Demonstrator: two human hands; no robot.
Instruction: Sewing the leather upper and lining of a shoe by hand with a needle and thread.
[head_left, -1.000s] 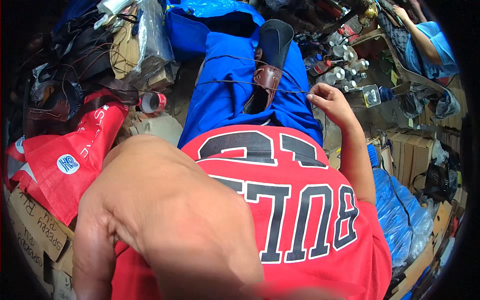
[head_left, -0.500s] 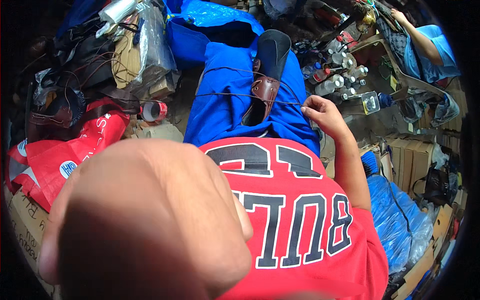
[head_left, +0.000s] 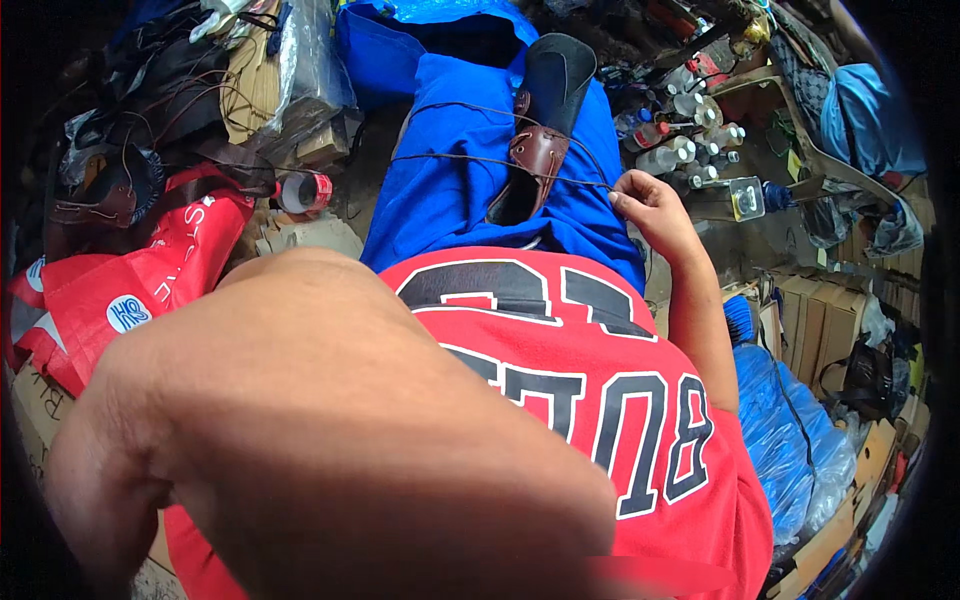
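Observation:
A brown leather shoe with a long black upper part and eyelets lies on my lap, across the blue trousers. A dark lace runs over it toward both sides, with another strand higher up. At the shoe's right, my right hand pinches the lace between thumb and fingertips. My left arm fills the lower left, very close and partly blurred. The fingers of my left hand do not show, so whatever they hold is hidden.
Several plastic bottles stand to the right, near a clear container. A person's blue garment shows at far right. On the left lie a red bag, a tape roll and another brown shoe part.
My left arm has swung across the lower view, and its fist-like shape has given way to the forearm. My right hand keeps its pinch on the lace. The head view has shifted slightly.

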